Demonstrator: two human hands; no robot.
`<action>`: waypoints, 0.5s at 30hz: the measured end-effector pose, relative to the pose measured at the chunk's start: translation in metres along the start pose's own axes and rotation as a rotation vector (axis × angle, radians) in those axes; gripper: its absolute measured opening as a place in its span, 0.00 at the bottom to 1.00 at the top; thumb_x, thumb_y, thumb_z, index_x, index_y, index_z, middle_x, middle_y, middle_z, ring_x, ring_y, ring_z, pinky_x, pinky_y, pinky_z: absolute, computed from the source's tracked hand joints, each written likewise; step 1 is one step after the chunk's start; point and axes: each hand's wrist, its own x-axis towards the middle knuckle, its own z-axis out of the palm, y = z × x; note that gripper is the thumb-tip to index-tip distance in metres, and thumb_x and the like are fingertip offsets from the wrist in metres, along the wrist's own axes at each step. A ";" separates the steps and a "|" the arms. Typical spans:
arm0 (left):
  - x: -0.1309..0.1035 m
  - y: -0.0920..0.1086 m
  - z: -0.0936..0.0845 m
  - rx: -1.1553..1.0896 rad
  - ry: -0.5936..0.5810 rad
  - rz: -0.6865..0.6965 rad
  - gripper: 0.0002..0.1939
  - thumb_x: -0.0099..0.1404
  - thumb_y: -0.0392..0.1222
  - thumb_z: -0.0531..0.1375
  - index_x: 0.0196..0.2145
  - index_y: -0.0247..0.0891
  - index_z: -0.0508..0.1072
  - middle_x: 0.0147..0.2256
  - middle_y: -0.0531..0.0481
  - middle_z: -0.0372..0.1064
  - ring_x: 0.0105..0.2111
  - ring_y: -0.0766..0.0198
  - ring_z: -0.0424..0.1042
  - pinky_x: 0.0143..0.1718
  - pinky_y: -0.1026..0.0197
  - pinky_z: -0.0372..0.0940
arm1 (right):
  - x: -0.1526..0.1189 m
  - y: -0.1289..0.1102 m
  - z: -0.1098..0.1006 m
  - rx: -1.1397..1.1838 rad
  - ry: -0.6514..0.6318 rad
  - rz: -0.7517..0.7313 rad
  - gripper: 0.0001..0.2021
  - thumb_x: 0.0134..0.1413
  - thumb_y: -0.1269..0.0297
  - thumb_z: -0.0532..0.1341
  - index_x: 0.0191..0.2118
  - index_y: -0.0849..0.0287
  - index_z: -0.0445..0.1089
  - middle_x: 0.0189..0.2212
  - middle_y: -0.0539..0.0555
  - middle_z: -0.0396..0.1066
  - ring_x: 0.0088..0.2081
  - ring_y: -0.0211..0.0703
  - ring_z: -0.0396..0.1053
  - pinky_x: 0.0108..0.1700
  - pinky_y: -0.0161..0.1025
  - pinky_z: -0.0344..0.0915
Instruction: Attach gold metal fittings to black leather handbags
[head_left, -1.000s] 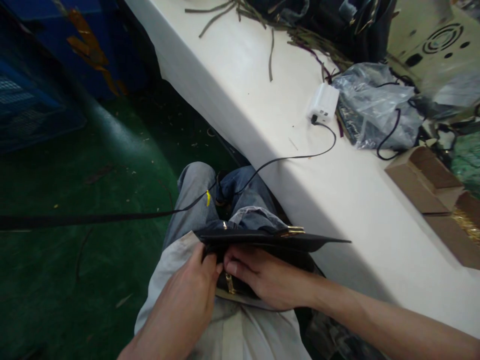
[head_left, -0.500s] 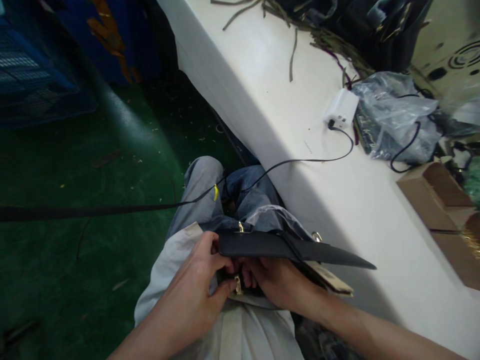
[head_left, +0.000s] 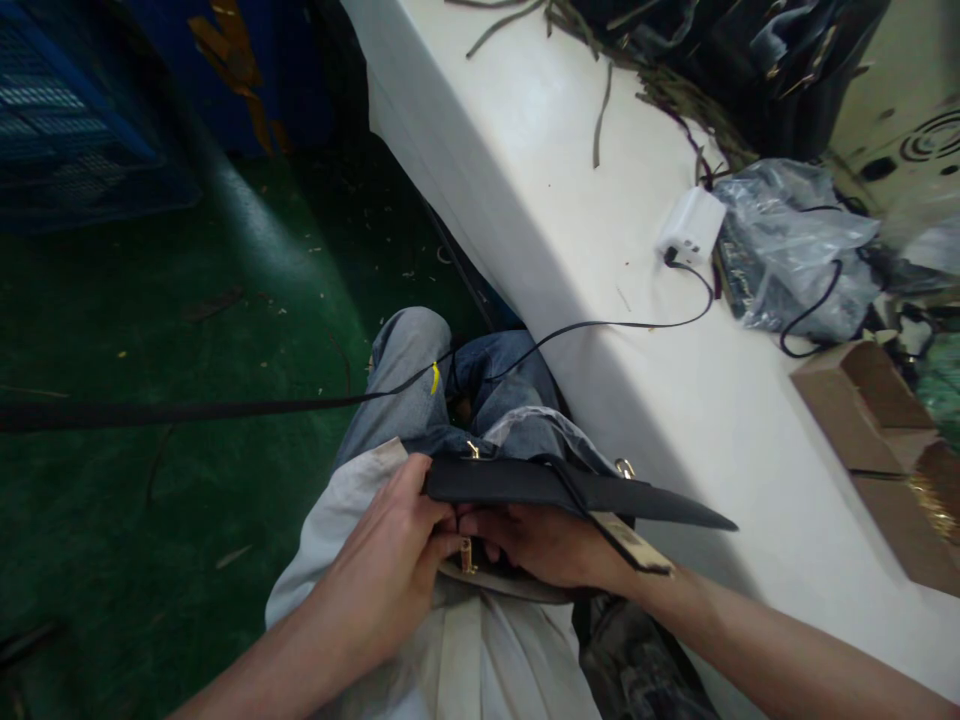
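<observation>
A black bag (head_left: 517,485) with a stiff flap and gold-coloured fittings rests on the lap. My left hand (head_left: 405,530) is closed on its left edge, thumb beside a gold zipper pull (head_left: 467,555). Under the flap, my right hand (head_left: 540,540) reaches into the bag's opening with curled fingers close to the left fingertips. What those right fingers hold is hidden by the flap and too dark to make out. A cream-coloured tag or strip (head_left: 634,543) sticks out over the right wrist. Behind the flap a clear plastic film (head_left: 532,415) shows.
On the white table (head_left: 510,170) to the right are a white charger block (head_left: 691,225) with a black cable (head_left: 585,325), a plastic bag (head_left: 802,240), an open cardboard box (head_left: 862,400), and dark strips (head_left: 602,115). The cable crosses the knees. Blue crates (head_left: 67,110) stand on the green floor.
The bag and both hands have shifted slightly left in view. The cream strip has tilted further down, and the left fingers sit closer to the right ones. The view has turned slightly.
</observation>
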 end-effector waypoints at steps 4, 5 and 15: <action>0.006 -0.003 0.001 -0.068 0.034 -0.015 0.11 0.76 0.36 0.58 0.35 0.41 0.76 0.49 0.44 0.68 0.54 0.51 0.71 0.53 0.49 0.70 | 0.003 -0.011 -0.006 0.216 -0.014 0.064 0.08 0.70 0.57 0.64 0.45 0.55 0.76 0.28 0.46 0.72 0.30 0.39 0.70 0.34 0.36 0.67; 0.007 -0.003 0.002 -0.087 0.038 -0.024 0.11 0.76 0.36 0.58 0.35 0.41 0.76 0.49 0.45 0.68 0.53 0.52 0.70 0.53 0.50 0.70 | 0.004 -0.011 -0.008 0.269 -0.016 0.067 0.09 0.68 0.56 0.66 0.44 0.55 0.76 0.28 0.46 0.72 0.29 0.38 0.70 0.32 0.35 0.66; 0.022 0.001 -0.001 -0.155 0.057 -0.017 0.11 0.74 0.34 0.58 0.33 0.40 0.77 0.49 0.46 0.68 0.50 0.55 0.71 0.51 0.54 0.70 | -0.005 -0.015 -0.018 0.402 -0.122 0.029 0.08 0.63 0.58 0.68 0.41 0.56 0.77 0.34 0.47 0.73 0.30 0.35 0.69 0.33 0.34 0.67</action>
